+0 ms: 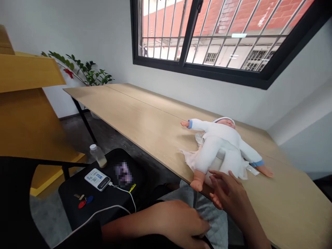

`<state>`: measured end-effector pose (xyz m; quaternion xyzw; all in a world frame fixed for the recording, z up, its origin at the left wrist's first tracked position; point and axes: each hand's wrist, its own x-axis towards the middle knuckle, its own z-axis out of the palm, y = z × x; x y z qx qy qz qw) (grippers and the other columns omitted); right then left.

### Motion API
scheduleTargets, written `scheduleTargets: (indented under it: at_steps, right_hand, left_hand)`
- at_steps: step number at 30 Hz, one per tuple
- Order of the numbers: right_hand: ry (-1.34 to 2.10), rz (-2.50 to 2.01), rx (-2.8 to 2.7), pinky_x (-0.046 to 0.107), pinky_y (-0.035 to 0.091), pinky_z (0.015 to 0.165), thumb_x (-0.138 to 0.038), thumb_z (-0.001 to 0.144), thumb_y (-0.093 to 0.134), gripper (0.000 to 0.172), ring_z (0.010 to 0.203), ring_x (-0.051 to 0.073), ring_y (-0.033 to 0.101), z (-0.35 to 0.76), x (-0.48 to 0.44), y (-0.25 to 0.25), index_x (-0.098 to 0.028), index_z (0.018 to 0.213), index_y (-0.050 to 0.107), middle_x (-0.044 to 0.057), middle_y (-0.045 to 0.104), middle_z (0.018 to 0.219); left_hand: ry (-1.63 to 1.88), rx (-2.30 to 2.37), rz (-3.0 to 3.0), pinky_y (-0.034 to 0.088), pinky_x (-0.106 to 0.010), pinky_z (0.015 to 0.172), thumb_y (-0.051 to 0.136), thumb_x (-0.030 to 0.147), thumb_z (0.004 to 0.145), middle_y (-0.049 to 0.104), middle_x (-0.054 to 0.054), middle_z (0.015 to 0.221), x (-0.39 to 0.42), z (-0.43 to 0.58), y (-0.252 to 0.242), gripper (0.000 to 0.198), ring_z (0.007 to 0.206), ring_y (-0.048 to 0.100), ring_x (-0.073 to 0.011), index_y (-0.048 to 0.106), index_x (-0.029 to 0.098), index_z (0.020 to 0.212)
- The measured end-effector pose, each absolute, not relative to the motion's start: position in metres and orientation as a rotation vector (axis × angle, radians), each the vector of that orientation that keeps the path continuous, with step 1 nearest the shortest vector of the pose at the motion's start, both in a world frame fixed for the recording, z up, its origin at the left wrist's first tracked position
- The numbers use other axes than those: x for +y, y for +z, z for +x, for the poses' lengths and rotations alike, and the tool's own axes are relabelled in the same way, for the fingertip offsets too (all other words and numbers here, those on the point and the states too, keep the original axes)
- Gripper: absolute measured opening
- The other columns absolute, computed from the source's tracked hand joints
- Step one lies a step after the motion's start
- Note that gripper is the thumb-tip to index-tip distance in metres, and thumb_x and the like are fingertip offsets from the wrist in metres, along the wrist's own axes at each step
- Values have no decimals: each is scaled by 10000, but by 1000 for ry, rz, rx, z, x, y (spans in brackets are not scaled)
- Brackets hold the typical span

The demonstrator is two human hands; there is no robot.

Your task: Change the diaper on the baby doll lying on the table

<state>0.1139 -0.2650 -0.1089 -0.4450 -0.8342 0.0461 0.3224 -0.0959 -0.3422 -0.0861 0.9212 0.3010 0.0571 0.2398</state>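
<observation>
Doll (220,148), lying on its back on the desk (145,117), right of frame centre and near the desk's front edge. Its head points to the upper right and its arms spread to either side. It wears a white suit with blue cuffs; one bare foot extends toward the front edge, and the other lies at the right. A crumpled pale cloth (193,160) lies beneath the doll's lower body and shows on both sides of it. Right grip (225,193), at lower centre-right: partly open with the fingers spread, its fingertips against the doll's lower body, with no firm hold visible. Left grip (178,224), at the bottom of the frame below the desk edge: fingers curled beside grey quilted fabric (210,218); whether it holds anything cannot be told. Left of the desk, a black stool (77,204) carries a white power bank (97,179), a pixelated object (123,173), a white cable (127,197) and keys (83,202) with red and blue fobs. A plastic bottle (98,155) stands at the stool's far edge. At the upper left are a yellow cabinet (26,103) and a leafy potted plant (80,71). A barred window (207,34) occupies the upper right.
</observation>
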Motion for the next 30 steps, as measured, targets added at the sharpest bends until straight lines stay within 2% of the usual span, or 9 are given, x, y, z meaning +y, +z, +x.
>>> scheduleTargets:
  at_steps: [4, 8, 12, 15, 19, 23, 25, 27, 30]
  right_hand:
    - [157, -1216, -2181, 526, 259, 1141, -390, 966, 429, 279, 979, 218, 659, 110, -269, -102, -201, 1079, 601, 60, 701, 1062]
    - [182, -1264, -2159, 511, 270, 1134, -392, 967, 434, 280, 915, 205, 671, 105, -270, -97, -205, 1070, 616, 48, 714, 1006]
    - [129, -1343, -2137, 472, 278, 1125, -326, 972, 429, 235, 904, 195, 667, 102, -269, -93, -205, 1037, 620, 35, 713, 1006]
    - [87, -1448, -2129, 449, 302, 1098, -282, 968, 425, 222, 908, 203, 658, 104, -268, -85, -194, 1022, 622, 35, 718, 946]
    - [80, -1629, -2142, 437, 356, 1035, -226, 949, 429, 217, 898, 224, 639, 115, -270, -70, -176, 1028, 625, 36, 707, 829]
    - [78, -1702, -2207, 445, 333, 1059, -142, 879, 470, 263, 981, 227, 612, 135, -278, -63, -176, 1098, 612, 56, 683, 973]
    - [94, -1677, -2264, 455, 272, 1111, -123, 843, 507, 316, 1071, 227, 581, 143, -283, -64, -184, 1140, 594, 59, 659, 1055]
    - [105, -1694, -2267, 476, 227, 1140, -139, 818, 566, 363, 1159, 241, 537, 149, -287, -65, -192, 1176, 576, 66, 626, 1150]
    - [103, -1753, -2203, 508, 228, 1138, -210, 808, 651, 432, 1192, 265, 518, 153, -289, -69, -221, 1229, 558, 74, 595, 1220]
  left_hand:
    - [832, 697, 2269, 456, -222, 705, 567, 381, 890, 597, 20, 676, -327, -101, -49, 285, 699, 573, -117, 514, 194, 683]
    - [1312, 1125, 2001, 446, -340, 902, 584, 383, 866, 598, -33, 865, -299, -95, -63, 210, 924, 552, -183, 545, 188, 798]
    - [1237, 1265, 1979, 391, -464, 1038, 674, 357, 779, 443, -120, 1282, -281, -86, -91, 438, 1271, 403, -275, 509, 203, 1155]
    - [1134, 1241, 1965, 414, -429, 1042, 590, 235, 796, 377, -113, 1334, -274, -83, -96, 479, 1329, 367, -263, 473, 228, 1260]
    - [930, 1189, 2039, 480, -335, 954, 507, 177, 795, 375, -71, 1312, -263, -82, -83, 488, 1329, 389, -249, 550, 299, 1266]
    - [680, 1274, 2191, 475, -346, 935, 501, 225, 829, 395, -63, 1258, -256, -72, -65, 348, 1263, 460, -270, 637, 296, 1141]
    - [621, 1359, 2239, 477, -369, 908, 533, 300, 845, 380, -73, 1226, -253, -64, -61, 278, 1124, 554, -262, 617, 264, 1107]
    - [607, 1407, 2233, 492, -344, 836, 567, 327, 836, 367, -63, 1178, -249, -58, -60, 256, 890, 620, -190, 573, 239, 1076]
    - [635, 1352, 2145, 483, -256, 719, 560, 191, 787, 358, -14, 1099, -238, -54, -65, 219, 623, 552, -62, 513, 231, 997]
